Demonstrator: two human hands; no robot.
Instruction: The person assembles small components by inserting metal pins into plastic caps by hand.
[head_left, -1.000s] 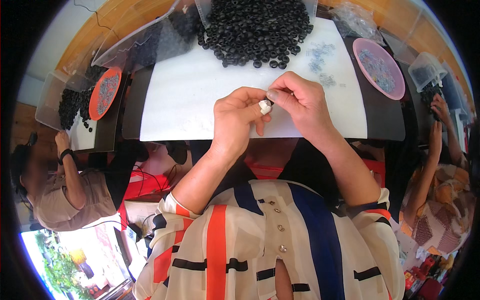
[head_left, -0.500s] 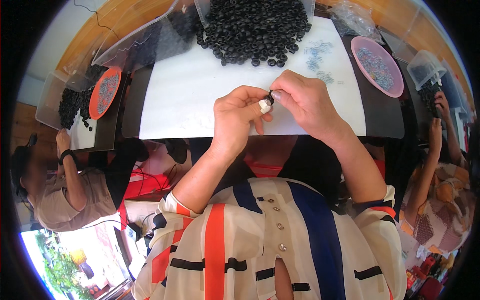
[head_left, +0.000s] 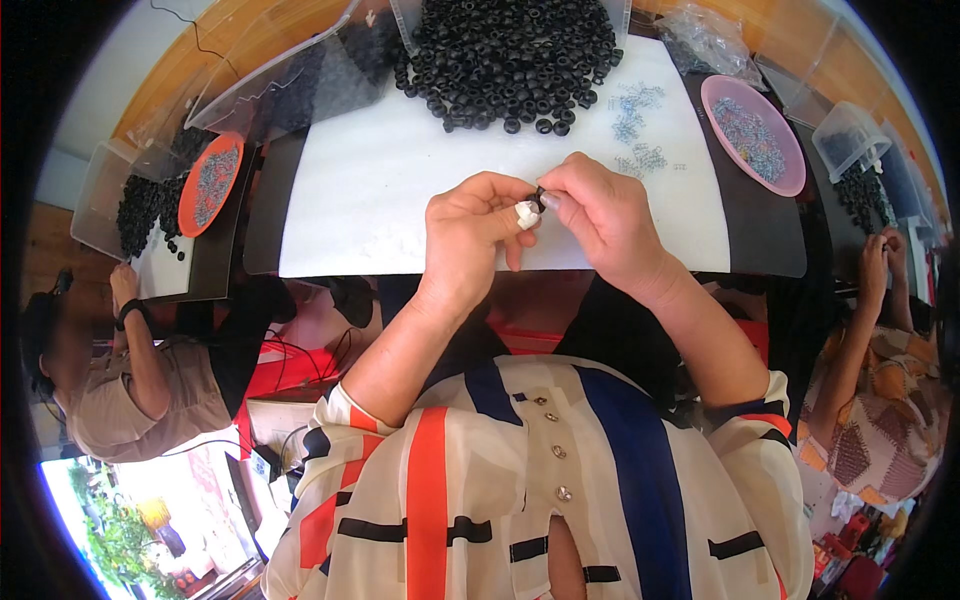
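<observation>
Over the near edge of a white sheet (head_left: 400, 190), my two hands meet at a small black ring-shaped part (head_left: 537, 199). My left hand (head_left: 472, 230) pinches it between thumb and fingers; the thumb wears a white wrap. From the other side, my right hand (head_left: 607, 215) presses thumb and forefinger together at the part's upper edge. Whether a small metal piece sits between the right fingertips is too small to tell. Beyond my hands a large heap of black ring-shaped parts (head_left: 510, 60) spills from a clear bin. Small silvery pieces (head_left: 640, 158) lie loose on the sheet's right side.
A pink bowl (head_left: 745, 100) of small metal pieces stands right, an orange bowl (head_left: 205, 180) left. A clear tub (head_left: 330, 70) leans at the back left. Co-workers sit on both sides, one person's wrist-banded hand (head_left: 125, 290) left, another's hands (head_left: 880, 255) right.
My right hand has shifted slightly down and toward the left at the black part. My left hand stays nearly in place. The right co-worker's hands have moved lower.
</observation>
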